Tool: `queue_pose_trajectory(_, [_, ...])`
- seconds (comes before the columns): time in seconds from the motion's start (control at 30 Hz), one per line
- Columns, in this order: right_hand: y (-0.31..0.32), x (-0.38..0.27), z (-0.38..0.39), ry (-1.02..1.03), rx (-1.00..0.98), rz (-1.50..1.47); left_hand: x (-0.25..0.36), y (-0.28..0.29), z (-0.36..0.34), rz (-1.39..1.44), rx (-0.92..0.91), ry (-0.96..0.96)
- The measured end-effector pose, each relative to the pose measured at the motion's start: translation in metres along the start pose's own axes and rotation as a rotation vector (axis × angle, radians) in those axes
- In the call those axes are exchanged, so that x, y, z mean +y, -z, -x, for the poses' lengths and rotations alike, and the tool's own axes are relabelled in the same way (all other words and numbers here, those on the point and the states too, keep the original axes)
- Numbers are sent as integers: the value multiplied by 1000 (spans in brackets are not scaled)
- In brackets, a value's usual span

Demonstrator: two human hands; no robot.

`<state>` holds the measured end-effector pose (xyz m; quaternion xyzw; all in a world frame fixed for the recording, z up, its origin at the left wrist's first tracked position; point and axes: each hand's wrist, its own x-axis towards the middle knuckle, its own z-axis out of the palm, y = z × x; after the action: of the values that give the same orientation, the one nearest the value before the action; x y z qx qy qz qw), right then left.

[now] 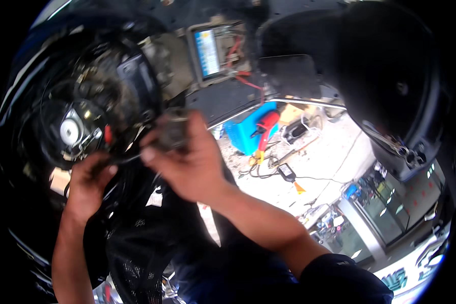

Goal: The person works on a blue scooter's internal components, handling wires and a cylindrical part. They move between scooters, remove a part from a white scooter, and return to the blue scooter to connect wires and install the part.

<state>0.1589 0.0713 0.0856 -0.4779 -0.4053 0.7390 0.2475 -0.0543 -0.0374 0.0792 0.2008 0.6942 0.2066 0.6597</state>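
My right hand (195,164) is closed around a small, dark grey metal part (173,133), blurred so that its exact kind does not show. A thin dark cable or hose (130,158) runs between this hand and my left one. My left hand (88,185) is lower and to the left, its thumb and fingers closed on the dark cable by the black vehicle body. Just beyond the left hand is an opened section with a round white disc (71,130), wires and a small red piece (108,134).
A battery (206,53) with red leads sits in a floor recess at the top. Right of centre, a blue bin (240,136), a red power tool (268,121) and a corded device (287,173) lie on the pale ground. A large black panel (390,76) rises at the right.
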Motion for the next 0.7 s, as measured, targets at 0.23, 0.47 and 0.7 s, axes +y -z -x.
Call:
queue_pose_trajectory(0.23, [-48,-35,-27,308,-399,119,12,-6,11,170,67,-68])
queue_pose_trajectory(0.47, [29,-5,5,112,-332,341,-8,11,12,100,-30,-79])
queue_pose_trajectory(0.7, [114,29,96,-79,-23,628,-37,16,2,124,-31,-100])
